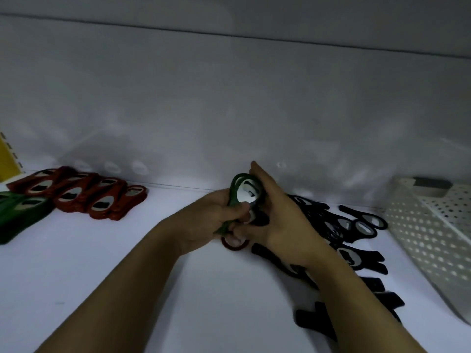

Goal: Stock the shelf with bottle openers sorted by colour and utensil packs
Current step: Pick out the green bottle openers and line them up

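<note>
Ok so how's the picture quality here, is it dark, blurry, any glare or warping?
Head view: dim overall, colours muted; glare on the metal inset of the green plastic bottle opener the left hand grips; the pile of black bottle openers at right is blurred, the row of red bottle openers sharper; the white shelf back panel shows faint reflections and wide-angle bowing.

The white shelf [127,271] bears green openers [20,215] and red openers [84,200] left, black openers [356,230] and a perforated basket [430,233] right.
</note>
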